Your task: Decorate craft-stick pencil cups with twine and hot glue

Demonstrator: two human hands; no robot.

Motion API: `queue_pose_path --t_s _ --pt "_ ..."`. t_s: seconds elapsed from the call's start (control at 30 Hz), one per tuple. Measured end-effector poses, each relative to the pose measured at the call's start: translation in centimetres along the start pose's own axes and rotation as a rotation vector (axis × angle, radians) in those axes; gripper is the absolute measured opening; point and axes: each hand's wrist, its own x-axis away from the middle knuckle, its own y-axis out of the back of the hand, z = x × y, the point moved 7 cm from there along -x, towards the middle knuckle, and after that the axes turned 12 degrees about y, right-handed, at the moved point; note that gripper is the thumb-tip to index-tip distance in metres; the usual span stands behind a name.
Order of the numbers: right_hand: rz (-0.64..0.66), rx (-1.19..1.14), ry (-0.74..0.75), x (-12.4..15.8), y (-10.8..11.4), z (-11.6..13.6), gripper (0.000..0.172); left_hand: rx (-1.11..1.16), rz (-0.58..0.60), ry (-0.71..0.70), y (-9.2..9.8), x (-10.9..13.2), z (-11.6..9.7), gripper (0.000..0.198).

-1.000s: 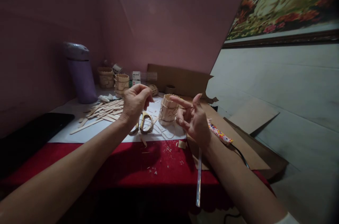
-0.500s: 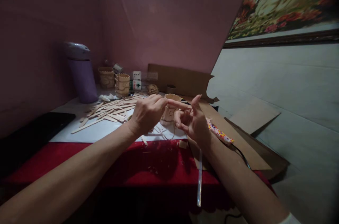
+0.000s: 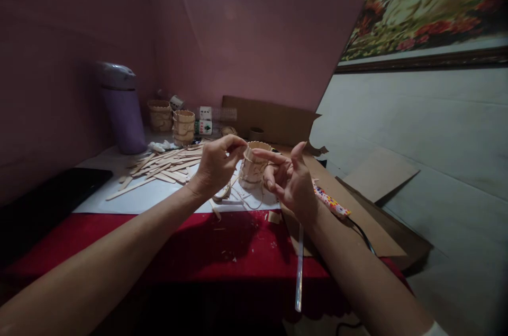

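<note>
My left hand (image 3: 220, 162) is closed in a pinch, thumb and forefinger together near the cup's rim; anything between the fingertips is too small to make out. Facing it, my right hand (image 3: 292, 180) has its palm turned up, forefinger stretched toward the left fingertips and thumb raised. Its other fingers curl loosely, with nothing seen in them. Just behind the hands stands a small wooden-stick cup (image 3: 251, 171) with a scalloped rim and twine round it. A loose strand of twine (image 3: 261, 199) trails from near its base onto the white paper (image 3: 135, 203).
Flat wooden sticks (image 3: 170, 162) lie heaped at left, before two similar cups (image 3: 183, 127) and a purple bottle (image 3: 125, 114). A flower-patterned tool (image 3: 332, 201) with a black cord rests on cardboard (image 3: 369, 225) at right. A clear rod (image 3: 299, 278) overhangs the red cloth (image 3: 186, 251).
My left fingers have moved off my right forefinger, slightly left and up, leaving a small gap. More of the cup shows between the hands. My right hand has hardly moved.
</note>
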Motion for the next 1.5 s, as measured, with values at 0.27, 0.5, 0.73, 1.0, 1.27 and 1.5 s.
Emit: queue_pose_path --t_s 0.27,0.5,0.73,1.0,1.27,1.5 --pt "0.005 0.073 0.015 -0.1 0.1 0.0 0.089 -0.082 0.054 -0.159 -0.8 0.7 -0.8 0.011" --pt "-0.004 0.126 0.07 0.0 0.2 0.2 0.085 -0.192 0.045 -0.229 -0.6 0.7 -1.5 0.013" --pt "0.008 0.072 0.05 0.0 0.0 0.0 0.085 0.317 0.209 0.309 -1.7 0.5 -0.1 0.014" --pt "-0.059 0.036 0.068 0.0 0.5 0.2 0.079 0.442 0.142 0.395 -1.1 0.3 0.5 0.012" --pt "-0.076 0.091 0.058 -0.1 0.5 0.1 0.071 0.388 0.211 0.313 -1.8 0.3 0.4 0.009" --pt "-0.138 0.103 0.103 0.0 0.6 0.4 0.023 0.385 0.126 0.301 -0.4 -0.4 1.4 0.022"
